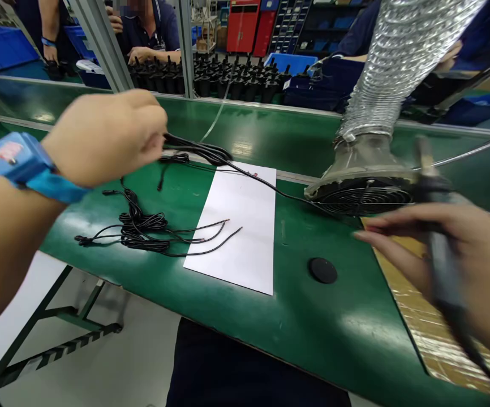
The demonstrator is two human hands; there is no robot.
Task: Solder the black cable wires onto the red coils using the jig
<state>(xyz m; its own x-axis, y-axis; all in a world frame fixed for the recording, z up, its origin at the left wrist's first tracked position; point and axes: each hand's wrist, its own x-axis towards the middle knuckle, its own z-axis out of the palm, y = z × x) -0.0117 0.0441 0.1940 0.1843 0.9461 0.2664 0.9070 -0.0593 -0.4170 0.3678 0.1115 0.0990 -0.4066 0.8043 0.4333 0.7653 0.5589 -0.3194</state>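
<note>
My left hand [117, 135] is a fist closed on a looped bundle of black cable [213, 151], held above the bench. One strand stretches right from that bundle toward the fingertips of my right hand [452, 249]; whether they pinch its end is blurred. My right hand is wrapped round a grey corded soldering iron [438, 265], smeared by motion, its front part pointing up. Below my left hand lie more coiled black cables [143, 229], their bared ends resting on a white sheet [245, 226]. Another black cable [177, 159] lies behind them.
A silver flexible duct [393, 62] ends in a grilled hood [361, 195] near my right hand. A round black disc [322, 270] and a tan taped board [423, 305] lie on the green bench [304, 333]. Black parts [245, 79] and co-workers are beyond the metal posts.
</note>
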